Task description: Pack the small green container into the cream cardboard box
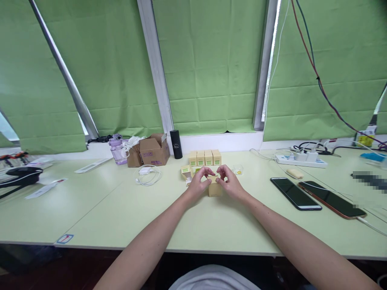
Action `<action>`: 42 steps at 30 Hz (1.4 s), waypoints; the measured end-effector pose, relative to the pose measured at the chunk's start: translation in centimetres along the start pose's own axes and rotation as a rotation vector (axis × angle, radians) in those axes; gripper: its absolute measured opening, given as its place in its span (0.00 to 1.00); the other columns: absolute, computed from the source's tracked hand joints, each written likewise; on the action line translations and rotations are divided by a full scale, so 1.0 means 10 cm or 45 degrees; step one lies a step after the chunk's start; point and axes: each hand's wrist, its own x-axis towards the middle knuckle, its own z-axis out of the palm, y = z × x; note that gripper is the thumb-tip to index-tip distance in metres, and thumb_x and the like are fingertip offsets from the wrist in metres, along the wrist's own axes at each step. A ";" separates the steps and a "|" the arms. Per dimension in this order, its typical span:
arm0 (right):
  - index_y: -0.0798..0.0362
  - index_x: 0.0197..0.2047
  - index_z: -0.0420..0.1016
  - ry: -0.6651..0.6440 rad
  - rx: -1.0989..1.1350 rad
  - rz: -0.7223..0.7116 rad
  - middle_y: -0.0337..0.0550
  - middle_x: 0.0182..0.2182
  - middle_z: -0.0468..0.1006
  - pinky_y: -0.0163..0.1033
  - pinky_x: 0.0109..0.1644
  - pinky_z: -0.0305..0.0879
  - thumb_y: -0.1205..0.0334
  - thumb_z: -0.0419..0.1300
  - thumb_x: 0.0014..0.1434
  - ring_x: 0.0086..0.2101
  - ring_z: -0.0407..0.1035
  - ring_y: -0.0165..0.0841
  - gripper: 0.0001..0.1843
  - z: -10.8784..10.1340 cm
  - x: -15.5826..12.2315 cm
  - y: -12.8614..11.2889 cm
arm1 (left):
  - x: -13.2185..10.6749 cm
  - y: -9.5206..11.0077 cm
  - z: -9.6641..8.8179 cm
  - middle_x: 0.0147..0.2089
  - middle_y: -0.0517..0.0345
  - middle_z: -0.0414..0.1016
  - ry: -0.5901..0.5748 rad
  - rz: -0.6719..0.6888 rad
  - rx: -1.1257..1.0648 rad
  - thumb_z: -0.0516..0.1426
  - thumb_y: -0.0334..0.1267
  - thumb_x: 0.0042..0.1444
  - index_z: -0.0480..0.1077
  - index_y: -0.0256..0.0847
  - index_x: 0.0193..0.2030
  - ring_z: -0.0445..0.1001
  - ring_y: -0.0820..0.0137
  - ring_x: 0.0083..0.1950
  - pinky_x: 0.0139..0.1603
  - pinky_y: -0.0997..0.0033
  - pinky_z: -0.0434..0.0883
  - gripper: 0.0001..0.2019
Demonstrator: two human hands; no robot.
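Note:
A small tan cardboard box (pixel 215 190) stands on the table in front of me, between my two hands. My left hand (pixel 200 182) grips its upper left side, thumb and fingers curled at the top edge. On the upper right side my right hand (pixel 229 182) holds it the same way. The top of the box is partly hidden by my fingers. Just left of my left hand stands an opened small box (pixel 186 172) with a green label. Behind my hands is a row of several matching tan boxes (pixel 200 158). A small clear container (pixel 238 169) lies beyond my right hand.
Two phones (pixel 295 194) lie to the right, near a white power strip (pixel 301 160) with cables. Leftward are a white charger with a coiled cable (pixel 145 170), an open brown carton (pixel 155 152), a purple bottle (pixel 117 151) and a black cylinder (pixel 175 144).

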 end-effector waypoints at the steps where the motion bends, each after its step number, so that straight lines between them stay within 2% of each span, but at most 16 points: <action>1: 0.48 0.44 0.67 -0.004 -0.002 -0.003 0.39 0.37 0.71 0.38 0.33 0.60 0.60 0.60 0.56 0.35 0.65 0.35 0.12 0.00 0.00 0.00 | 0.00 -0.01 0.00 0.50 0.50 0.79 0.001 0.003 0.000 0.59 0.31 0.54 0.71 0.41 0.46 0.75 0.60 0.54 0.59 0.57 0.67 0.12; 22: 0.47 0.45 0.65 -0.050 -0.017 0.037 0.40 0.42 0.71 0.39 0.34 0.62 0.61 0.60 0.54 0.35 0.65 0.34 0.15 0.02 0.01 0.04 | -0.01 -0.01 0.01 0.51 0.50 0.76 -0.039 -0.004 -0.004 0.58 0.29 0.52 0.70 0.42 0.49 0.75 0.58 0.57 0.64 0.52 0.67 0.16; 27: 0.47 0.46 0.65 -0.073 -0.008 0.042 0.41 0.45 0.71 0.41 0.38 0.64 0.60 0.60 0.55 0.36 0.65 0.34 0.15 0.01 0.02 0.05 | -0.02 -0.04 0.00 0.53 0.50 0.76 -0.051 -0.016 -0.004 0.58 0.29 0.53 0.70 0.42 0.50 0.73 0.58 0.59 0.66 0.52 0.66 0.17; 32: 0.46 0.53 0.62 -0.276 0.103 0.121 0.42 0.48 0.66 0.41 0.40 0.66 0.56 0.63 0.56 0.39 0.67 0.34 0.22 -0.14 0.04 0.00 | -0.01 -0.04 0.01 0.53 0.49 0.77 -0.030 -0.053 -0.045 0.58 0.29 0.53 0.69 0.42 0.51 0.75 0.57 0.60 0.65 0.53 0.66 0.17; 34: 0.45 0.55 0.60 -0.371 0.119 0.174 0.41 0.49 0.63 0.41 0.39 0.66 0.57 0.66 0.53 0.40 0.68 0.34 0.29 -0.21 0.05 -0.01 | 0.00 -0.04 0.01 0.53 0.49 0.78 -0.024 -0.056 -0.053 0.58 0.28 0.53 0.69 0.42 0.51 0.76 0.57 0.59 0.64 0.54 0.66 0.17; 36: 0.44 0.56 0.59 -0.397 0.094 0.201 0.40 0.48 0.63 0.41 0.39 0.67 0.59 0.68 0.50 0.39 0.68 0.34 0.32 -0.25 0.06 0.00 | 0.00 -0.05 0.01 0.53 0.48 0.79 -0.008 -0.056 -0.054 0.58 0.29 0.54 0.68 0.42 0.51 0.75 0.58 0.58 0.62 0.55 0.66 0.17; 38: 0.44 0.54 0.60 -0.353 0.054 0.189 0.39 0.47 0.63 0.42 0.41 0.67 0.61 0.66 0.49 0.38 0.68 0.33 0.30 -0.26 0.08 0.03 | 0.01 -0.08 0.00 0.52 0.48 0.80 0.034 -0.079 -0.055 0.58 0.30 0.56 0.69 0.42 0.51 0.76 0.60 0.56 0.58 0.58 0.68 0.15; 42: 0.46 0.50 0.63 -0.147 -0.152 0.205 0.38 0.44 0.67 0.43 0.42 0.65 0.63 0.62 0.52 0.33 0.66 0.31 0.22 -0.25 0.12 0.09 | 0.03 -0.14 -0.01 0.50 0.50 0.79 0.150 -0.148 -0.052 0.57 0.30 0.55 0.70 0.41 0.49 0.74 0.66 0.44 0.48 0.65 0.69 0.13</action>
